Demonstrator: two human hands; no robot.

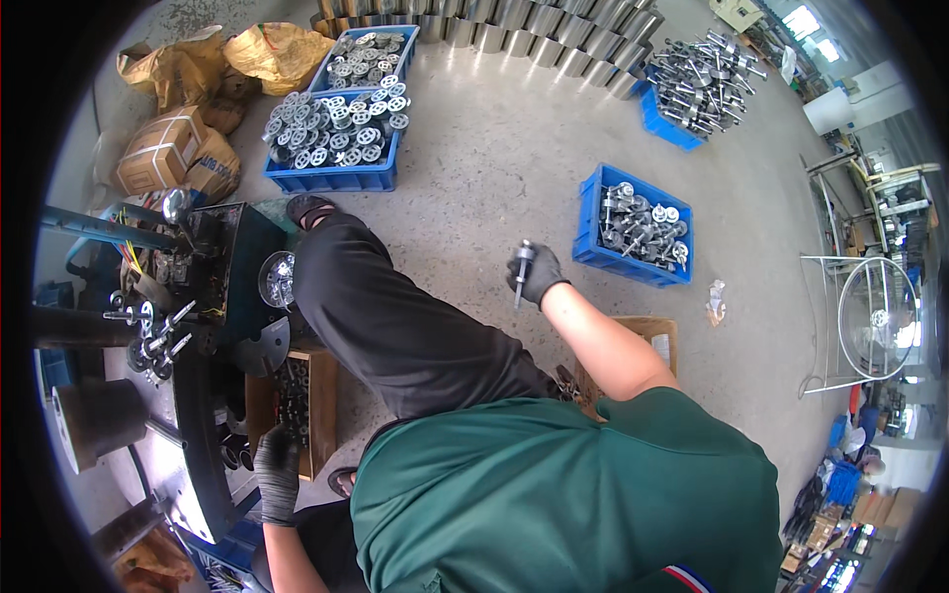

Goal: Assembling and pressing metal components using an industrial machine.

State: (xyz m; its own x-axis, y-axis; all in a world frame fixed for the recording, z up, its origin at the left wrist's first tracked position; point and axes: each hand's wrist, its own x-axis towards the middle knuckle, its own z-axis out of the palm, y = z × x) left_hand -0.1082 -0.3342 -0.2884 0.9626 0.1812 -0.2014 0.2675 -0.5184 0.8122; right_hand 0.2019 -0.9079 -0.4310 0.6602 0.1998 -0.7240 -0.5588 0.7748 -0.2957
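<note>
A bare concrete workshop floor (494,168) is seen from above, spread with stock kept within arm's reach of a seated worker in a green shirt and dark trousers, one leg stretched out toward the far side. At the far edge a curved row of shiny metal cylinders (524,30) is ranged, and beside it on the far left two blue crates of round perforated metal discs (341,128) are heaped full, with brown sacks and taped cartons (183,109) stacked to their left. On the far right a blue crate heaped with long shafted parts (697,84) is set, and nearer, to the right, a smaller blue crate of shafted metal parts (638,227) is placed just beyond the raised hand, apparently so that pieces can be lifted out without standing. On the near left a dark machine bench (168,326) is set with several upright shafts on it, and a wooden tray of small dark parts (301,395) is kept below it. The right hand (537,274), gloved in dark fabric, is closed around a metal shaft (521,267), which is held upright over the floor between knee and crate. The gloved left hand (278,465) is lowered by the wooden tray, fingers curled; whether anything is gripped cannot be told. A wire fan guard (875,316) is seen on the right.
</note>
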